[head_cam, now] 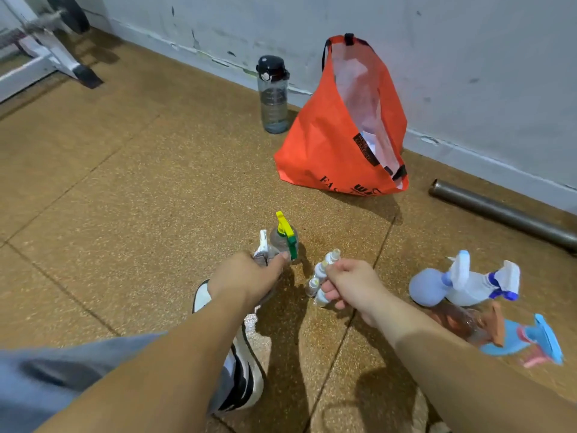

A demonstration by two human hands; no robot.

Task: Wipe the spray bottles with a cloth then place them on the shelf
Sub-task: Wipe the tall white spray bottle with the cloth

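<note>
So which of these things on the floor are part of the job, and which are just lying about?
Job: white-trigger bottle in left hand; small bottles in right hand; yellow-green sprayer; sprayers lying at right.
Lying about: orange bag; water bottle; metal pipe.

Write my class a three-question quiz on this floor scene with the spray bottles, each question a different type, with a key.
1. True or false: the orange bag is closed at the top.
2. The right hand grips: A) a cloth, B) small bottles, C) a metal pipe.
3. Fill in: the left hand holds a spray bottle whose trigger is ___, beside the yellow-and-green sprayer.
Key: 1 false, it gapes open; 2 B; 3 white.
</note>
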